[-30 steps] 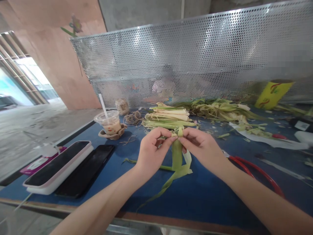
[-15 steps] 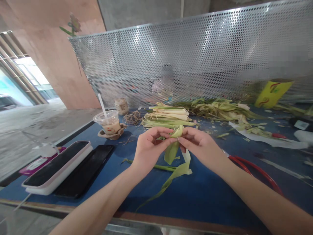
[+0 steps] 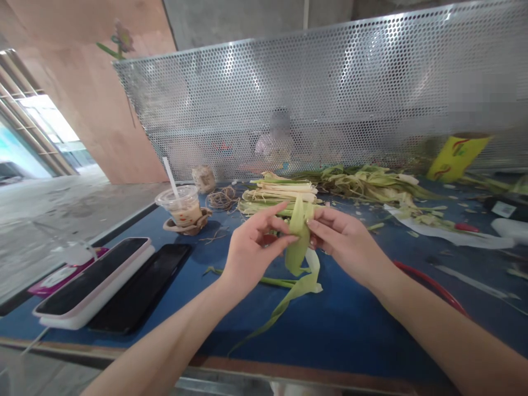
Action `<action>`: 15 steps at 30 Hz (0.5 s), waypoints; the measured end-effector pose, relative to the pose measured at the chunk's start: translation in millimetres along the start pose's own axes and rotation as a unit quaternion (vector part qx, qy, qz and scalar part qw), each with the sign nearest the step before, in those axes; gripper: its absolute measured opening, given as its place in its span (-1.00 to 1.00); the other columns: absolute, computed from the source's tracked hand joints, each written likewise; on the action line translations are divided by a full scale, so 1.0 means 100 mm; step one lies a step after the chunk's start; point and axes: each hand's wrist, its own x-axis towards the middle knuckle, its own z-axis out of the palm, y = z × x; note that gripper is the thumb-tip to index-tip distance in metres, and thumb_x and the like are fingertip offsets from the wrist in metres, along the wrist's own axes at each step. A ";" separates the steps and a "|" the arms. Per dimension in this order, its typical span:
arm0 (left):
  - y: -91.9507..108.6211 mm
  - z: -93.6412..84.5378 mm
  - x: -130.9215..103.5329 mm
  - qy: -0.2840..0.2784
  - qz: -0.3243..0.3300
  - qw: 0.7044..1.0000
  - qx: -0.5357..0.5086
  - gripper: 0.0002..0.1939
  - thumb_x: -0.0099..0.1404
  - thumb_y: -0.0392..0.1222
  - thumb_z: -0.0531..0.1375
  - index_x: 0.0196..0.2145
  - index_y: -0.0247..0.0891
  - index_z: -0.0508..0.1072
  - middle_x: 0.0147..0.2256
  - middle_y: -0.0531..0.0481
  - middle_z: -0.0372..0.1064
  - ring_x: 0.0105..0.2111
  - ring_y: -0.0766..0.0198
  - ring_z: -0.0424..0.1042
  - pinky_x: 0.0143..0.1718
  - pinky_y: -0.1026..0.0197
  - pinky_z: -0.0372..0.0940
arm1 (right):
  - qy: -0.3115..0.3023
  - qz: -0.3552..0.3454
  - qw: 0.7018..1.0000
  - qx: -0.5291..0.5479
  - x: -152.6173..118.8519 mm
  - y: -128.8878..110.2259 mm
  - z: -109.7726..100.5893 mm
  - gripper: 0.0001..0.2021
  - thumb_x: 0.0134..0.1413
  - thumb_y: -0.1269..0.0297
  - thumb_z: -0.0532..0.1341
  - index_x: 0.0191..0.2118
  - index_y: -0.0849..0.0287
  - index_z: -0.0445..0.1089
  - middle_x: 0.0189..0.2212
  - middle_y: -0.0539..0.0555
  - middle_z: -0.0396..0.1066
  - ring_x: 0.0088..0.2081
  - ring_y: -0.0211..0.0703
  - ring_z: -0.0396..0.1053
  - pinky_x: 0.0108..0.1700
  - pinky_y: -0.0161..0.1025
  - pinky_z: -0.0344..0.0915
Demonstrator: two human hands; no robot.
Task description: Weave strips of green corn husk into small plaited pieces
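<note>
A pale green leaf [image 3: 297, 245] hangs upright in front of me, above the blue table. My right hand [image 3: 342, 236] pinches its right edge between thumb and fingers. On the other side, the curled fingers of my left hand [image 3: 256, 242] touch the leaf's left edge, thumb near the fingertips. Below the hands a long twisted leaf strip [image 3: 284, 305] and a green stalk [image 3: 276, 282] lie on the table. Just behind the hands is a stack of pale stalks [image 3: 284, 190].
On the left are a drink cup [image 3: 183, 206], a black phone [image 3: 142, 289], a pink-edged phone [image 3: 94, 278] and twine [image 3: 223, 198]. Leaves [image 3: 367, 184], white paper [image 3: 445, 231], a yellow roll [image 3: 457, 157] and red handles [image 3: 433, 286] are right. A perforated metal screen [image 3: 289, 82] stands behind.
The leaf was folded small between both hands; now it is unfolded and stands taller. The left fingers have loosened and spread a little, and the right hand has shifted slightly right.
</note>
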 end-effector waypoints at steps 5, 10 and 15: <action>-0.01 0.00 0.01 0.033 0.003 0.999 0.028 -0.64 0.03 -0.31 0.27 -0.16 -0.26 0.40 -0.49 0.09 0.38 -0.61 0.47 0.33 -0.60 0.42 0.31 | -0.034 0.031 0.998 -0.031 0.00 -0.02 0.02 -0.84 -0.09 0.23 0.24 -0.36 0.18 0.33 -0.52 -0.05 0.32 -0.50 -0.34 0.23 -0.43 -0.33 0.18; -0.05 0.01 -0.03 0.041 0.050 0.996 0.066 -0.69 0.05 -0.31 0.26 -0.19 -0.23 0.42 -0.48 0.07 0.39 -0.47 0.36 0.42 -0.43 0.34 0.38 | 0.012 0.022 0.999 -0.045 0.01 0.00 0.01 -0.88 -0.12 0.25 0.25 -0.47 0.18 0.35 -0.60 -0.07 0.29 -0.54 -0.35 0.22 -0.46 -0.33 0.14; -0.06 0.02 -0.09 0.026 0.129 0.986 0.102 -0.72 0.11 -0.36 0.22 -0.18 -0.21 0.43 -0.45 0.05 0.42 -0.36 0.34 0.42 -0.23 0.27 0.37 | 0.043 0.039 0.998 -0.021 0.01 0.02 0.02 -0.86 -0.16 0.23 0.27 -0.50 0.19 0.37 -0.63 -0.08 0.29 -0.58 -0.37 0.19 -0.51 -0.35 0.11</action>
